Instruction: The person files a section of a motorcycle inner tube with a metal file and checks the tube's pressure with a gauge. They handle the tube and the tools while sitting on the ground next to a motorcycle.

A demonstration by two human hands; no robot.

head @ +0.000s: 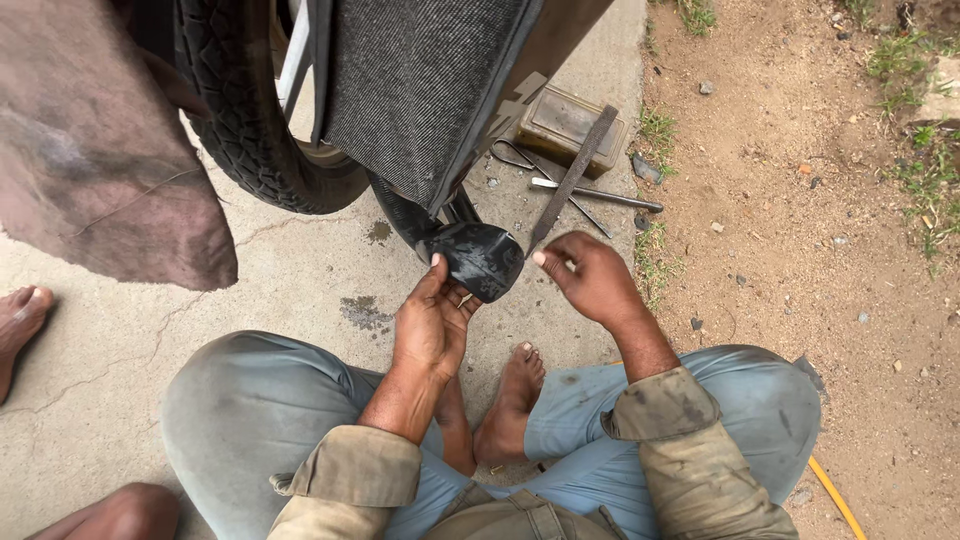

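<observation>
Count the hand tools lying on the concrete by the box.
3: scissors left of the box's corner, a flat file leaning diagonally across it, and a thin metal rod under the file. Others may hide behind the mudflap.

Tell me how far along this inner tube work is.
Done: the black inner tube hangs out of the tyre. In hand: the left hand holds a folded section; the right hand hovers beside it. Left: scissors and flat file lie untouched on the concrete; no patch shows.

Roadside tyre-repair spot, concrete slab (300, 270) beside dirt, wheel (250, 120), scissors (520, 160), file (572, 178) lying about
</observation>
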